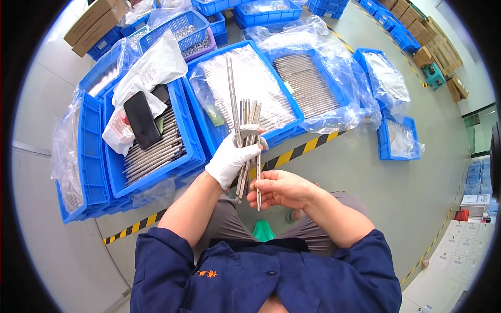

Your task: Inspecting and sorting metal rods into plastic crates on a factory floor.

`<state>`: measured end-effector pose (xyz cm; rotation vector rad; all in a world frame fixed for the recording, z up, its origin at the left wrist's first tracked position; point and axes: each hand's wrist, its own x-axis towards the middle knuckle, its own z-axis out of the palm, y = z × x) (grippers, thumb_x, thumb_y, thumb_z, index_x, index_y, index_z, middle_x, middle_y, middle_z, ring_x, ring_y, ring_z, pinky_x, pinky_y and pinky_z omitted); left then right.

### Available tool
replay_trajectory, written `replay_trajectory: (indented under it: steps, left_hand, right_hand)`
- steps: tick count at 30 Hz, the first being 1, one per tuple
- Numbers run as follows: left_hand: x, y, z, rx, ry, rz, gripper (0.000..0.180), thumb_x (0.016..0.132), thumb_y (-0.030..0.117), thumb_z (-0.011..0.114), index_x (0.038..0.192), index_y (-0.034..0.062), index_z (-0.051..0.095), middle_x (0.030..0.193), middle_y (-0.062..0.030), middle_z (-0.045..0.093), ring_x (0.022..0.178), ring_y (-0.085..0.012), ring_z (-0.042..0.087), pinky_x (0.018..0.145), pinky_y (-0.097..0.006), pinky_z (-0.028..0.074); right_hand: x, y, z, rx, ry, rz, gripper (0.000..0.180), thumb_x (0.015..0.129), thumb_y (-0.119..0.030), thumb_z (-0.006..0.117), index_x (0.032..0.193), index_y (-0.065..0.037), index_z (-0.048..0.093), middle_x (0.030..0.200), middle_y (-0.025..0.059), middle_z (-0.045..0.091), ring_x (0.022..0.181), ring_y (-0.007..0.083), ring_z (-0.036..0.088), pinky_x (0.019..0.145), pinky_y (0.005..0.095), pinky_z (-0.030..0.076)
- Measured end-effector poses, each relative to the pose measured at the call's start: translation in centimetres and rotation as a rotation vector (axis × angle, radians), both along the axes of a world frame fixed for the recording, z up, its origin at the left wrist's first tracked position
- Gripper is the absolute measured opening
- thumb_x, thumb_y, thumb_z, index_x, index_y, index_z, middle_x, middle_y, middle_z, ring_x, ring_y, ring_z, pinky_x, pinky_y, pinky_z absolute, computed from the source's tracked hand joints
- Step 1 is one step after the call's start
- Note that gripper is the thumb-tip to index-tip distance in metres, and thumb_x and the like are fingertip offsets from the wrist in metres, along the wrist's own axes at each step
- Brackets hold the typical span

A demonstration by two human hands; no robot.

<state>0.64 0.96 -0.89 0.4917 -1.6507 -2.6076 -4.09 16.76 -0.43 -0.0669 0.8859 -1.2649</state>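
Observation:
My left hand [228, 160], in a white glove, is closed round a bundle of slim metal rods [251, 112]. One longer rod [231, 88] with small holes along it sticks up past the others on the left. My bare right hand [284, 188] pinches the lower part of a single metal rod [259, 175] at the bundle's right side, and the left fingers touch that rod higher up. Beyond the hands, a blue crate [298, 116] holds many bright rods in rows. Another blue crate [195, 156] at the left holds darker rods, with a black phone [142, 120] and white plastic bags [151, 68] on top.
A blue crate of rods [308, 86] under clear plastic film stands at the back right. Smaller blue bins [385, 140] sit on the floor farther right. Black-and-yellow tape [297, 152] crosses the floor before the crates. Between my knees shows a green stool [263, 230].

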Motion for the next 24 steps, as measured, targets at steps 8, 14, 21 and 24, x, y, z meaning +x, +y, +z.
replay_trajectory:
  steps: [8,14,21,24]
  left_hand:
    - [-0.4,-0.9,-0.5,-0.030,0.005,0.158,0.030,0.072,0.004,0.058,0.101,0.0030,0.050,0.077,-0.0051,0.057,0.071,-0.0126,0.054,0.065,-0.024,0.043]
    - [-0.2,-1.9,-0.6,-0.025,-0.022,0.118,0.026,0.070,0.001,0.051,0.096,0.0048,0.052,0.069,-0.0035,0.052,0.059,-0.0120,0.050,0.055,-0.023,0.042]
    - [1.3,2.4,-0.3,-0.476,-0.089,-0.654,0.025,0.072,0.004,0.047,0.095,0.0082,0.055,0.079,-0.0011,0.054,0.074,-0.0097,0.049,0.067,-0.023,0.041]
    - [1.6,3.3,-0.5,-0.564,-0.004,-0.704,0.024,0.071,0.003,0.046,0.093,0.0086,0.055,0.084,-0.0042,0.058,0.080,-0.0141,0.053,0.074,-0.026,0.042]
  right_hand:
    - [1.2,0.2,-0.4,-0.009,0.192,0.360,0.021,0.082,-0.019,0.054,0.095,-0.003,0.053,0.085,0.0076,0.061,0.079,0.0129,0.059,0.067,0.0233,0.046]
    - [0.5,0.2,2.7,-0.208,0.404,0.428,0.015,0.082,-0.013,0.051,0.091,-0.001,0.054,0.084,0.0069,0.062,0.075,0.0112,0.057,0.064,0.0228,0.045]
    - [-8.2,3.3,1.5,-0.160,0.645,-0.743,0.020,0.087,-0.023,0.046,0.095,-0.006,0.052,0.090,0.0086,0.061,0.069,0.0090,0.056,0.058,0.0188,0.044]
    - [-8.6,3.8,1.8,-0.310,0.459,-0.689,0.021,0.087,-0.024,0.046,0.095,-0.005,0.051,0.094,0.0113,0.060,0.066,0.0071,0.054,0.059,0.0178,0.044]
